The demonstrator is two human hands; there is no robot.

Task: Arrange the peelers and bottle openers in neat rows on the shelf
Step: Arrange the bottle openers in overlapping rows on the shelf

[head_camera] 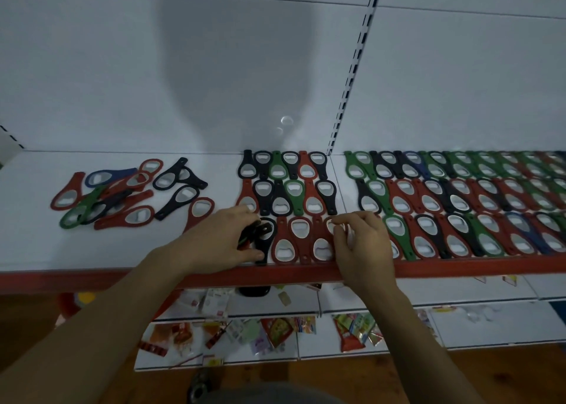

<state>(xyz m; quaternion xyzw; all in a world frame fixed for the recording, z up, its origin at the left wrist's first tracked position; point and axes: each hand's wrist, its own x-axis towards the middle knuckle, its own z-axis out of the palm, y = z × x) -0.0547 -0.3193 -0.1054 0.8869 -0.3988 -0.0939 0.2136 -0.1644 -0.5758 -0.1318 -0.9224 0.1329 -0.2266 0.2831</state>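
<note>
Left hand (226, 238) grip curled round a black bottle opener (266, 235) at the near row's left end on the shelf (92, 250), right hand (363, 246) grip narrow, pinching a red bottle opener (321, 249); best seat black snug, head-to-tail, edges aligned.

On the shelf (122, 259), a loose heap of bottle openers (128, 192) lies at the left, a middle block (288, 183) of openers in 3 rows lies right of it, and a right block (459, 201), also 3 rows deep, runs on to the right edge, beyond the slotted upright (352, 75) on the back wall. The left hand (220, 238) sits at the left end of the middle block's front row, gripping a bunch of openers (258, 232), while the right hand (361, 244) pinches the end opener (330, 226) at that row's right end. Below the shelf, lower shelves (459, 327) carry packets (275, 327).
</note>
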